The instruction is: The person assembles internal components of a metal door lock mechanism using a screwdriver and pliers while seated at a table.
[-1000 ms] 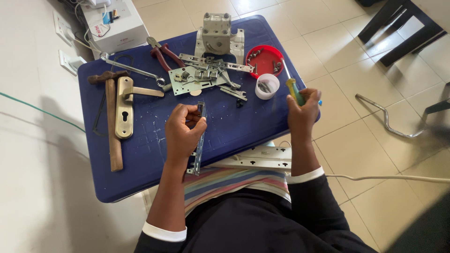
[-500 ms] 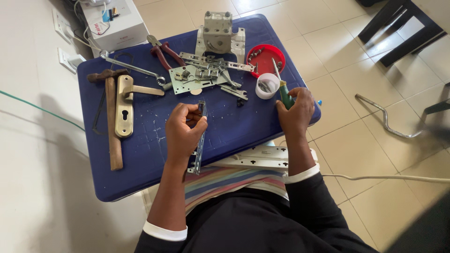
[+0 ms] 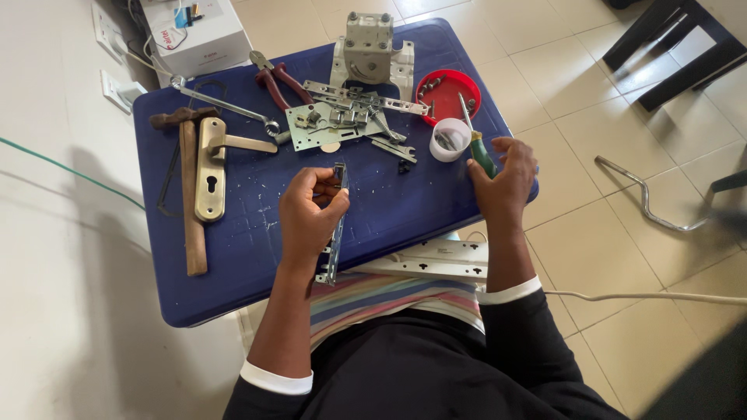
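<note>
My left hand (image 3: 310,211) grips a long narrow metal lock plate (image 3: 334,257) over the near middle of a blue table (image 3: 233,257). The plate runs from above my fingers down past my wrist. My right hand (image 3: 506,183) holds a green-handled screwdriver (image 3: 476,144) near the table's right edge, its shaft pointing away from me toward a red lid (image 3: 445,93). A small white cup (image 3: 450,140) with screws stands just left of that hand.
An open lock body (image 3: 331,124) with loose parts, red-handled pliers (image 3: 272,78), a brass door handle plate (image 3: 212,167), a wooden-handled hammer (image 3: 191,194) and a grey lock casing (image 3: 369,43) lie on the table. A white box (image 3: 187,35) sits behind.
My right hand with the screwdriver has shifted left and nearer the white cup, then turned the tool more upright. My left hand keeps its hold on the plate.
</note>
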